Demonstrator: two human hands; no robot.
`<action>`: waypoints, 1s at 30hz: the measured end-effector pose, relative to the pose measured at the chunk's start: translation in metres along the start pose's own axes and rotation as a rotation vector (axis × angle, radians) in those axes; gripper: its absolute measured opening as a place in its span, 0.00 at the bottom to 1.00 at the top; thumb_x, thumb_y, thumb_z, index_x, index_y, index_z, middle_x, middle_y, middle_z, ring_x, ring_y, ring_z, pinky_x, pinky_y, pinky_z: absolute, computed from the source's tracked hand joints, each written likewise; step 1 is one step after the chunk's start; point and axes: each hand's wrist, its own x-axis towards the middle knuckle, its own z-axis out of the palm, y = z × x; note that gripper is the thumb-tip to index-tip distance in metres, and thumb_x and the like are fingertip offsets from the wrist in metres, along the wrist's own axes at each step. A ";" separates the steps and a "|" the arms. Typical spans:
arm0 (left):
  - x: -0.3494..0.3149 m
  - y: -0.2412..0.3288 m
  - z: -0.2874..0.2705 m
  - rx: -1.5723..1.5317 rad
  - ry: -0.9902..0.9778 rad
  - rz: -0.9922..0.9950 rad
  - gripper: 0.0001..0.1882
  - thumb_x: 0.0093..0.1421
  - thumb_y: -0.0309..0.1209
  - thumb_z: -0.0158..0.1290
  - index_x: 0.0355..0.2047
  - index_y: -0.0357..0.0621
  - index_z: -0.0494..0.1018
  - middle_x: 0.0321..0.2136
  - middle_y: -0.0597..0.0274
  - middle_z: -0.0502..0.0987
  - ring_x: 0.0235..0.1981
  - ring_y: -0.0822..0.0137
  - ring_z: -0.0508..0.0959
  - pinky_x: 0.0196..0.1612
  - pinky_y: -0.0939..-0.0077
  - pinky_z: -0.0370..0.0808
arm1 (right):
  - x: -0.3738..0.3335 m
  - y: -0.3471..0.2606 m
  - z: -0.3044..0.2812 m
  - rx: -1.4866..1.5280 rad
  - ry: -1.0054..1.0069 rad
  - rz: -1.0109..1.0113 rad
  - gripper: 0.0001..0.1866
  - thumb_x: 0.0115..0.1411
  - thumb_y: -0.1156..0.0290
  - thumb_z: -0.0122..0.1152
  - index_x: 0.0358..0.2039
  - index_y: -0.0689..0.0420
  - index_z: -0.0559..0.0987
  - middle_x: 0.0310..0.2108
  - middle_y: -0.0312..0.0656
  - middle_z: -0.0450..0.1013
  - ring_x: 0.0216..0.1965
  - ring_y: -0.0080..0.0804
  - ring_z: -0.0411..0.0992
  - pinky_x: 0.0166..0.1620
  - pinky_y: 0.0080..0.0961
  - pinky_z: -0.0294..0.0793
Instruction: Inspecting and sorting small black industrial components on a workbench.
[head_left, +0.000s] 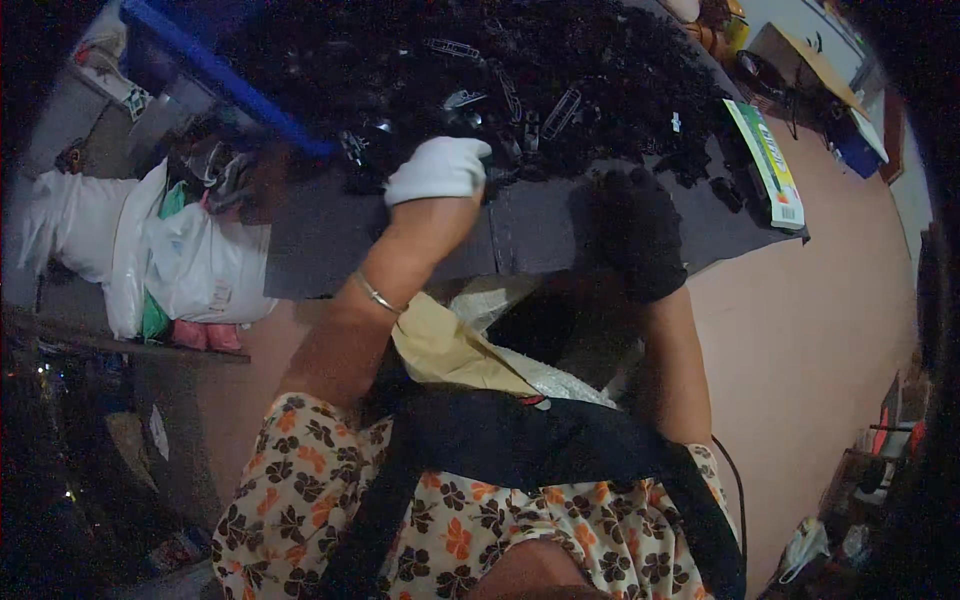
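My left hand (pixel 440 171), in a white glove, is at the near edge of a heap of small black parts (pixel 620 65). Its fingers are curled together, and whatever they may hold is hidden. Just beyond it lie several shiny black clip-like pieces, one a long looped piece (pixel 562 113). My right hand (pixel 640 240) wears a black glove and rests over the near part of the dark grey tabletop (pixel 350 235). Its fingers blend into the dark parts, so their pose does not show.
A blue bar-like edge (pixel 235 85) borders the heap at left. Stuffed white bags (pixel 205 265) sit at the left. A green and white package (pixel 765 165) lies along the right edge. Brown paper (pixel 445 345) and bubble wrap (pixel 550 375) are by my lap.
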 end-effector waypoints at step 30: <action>-0.035 0.035 -0.049 -1.166 -0.306 -0.391 0.14 0.50 0.20 0.52 0.38 0.37 0.69 0.36 0.59 0.72 0.35 0.73 0.72 0.36 0.81 0.72 | -0.004 -0.048 -0.028 0.439 -0.061 -0.320 0.17 0.41 0.72 0.63 0.35 0.53 0.74 0.35 0.43 0.73 0.31 0.42 0.72 0.32 0.31 0.72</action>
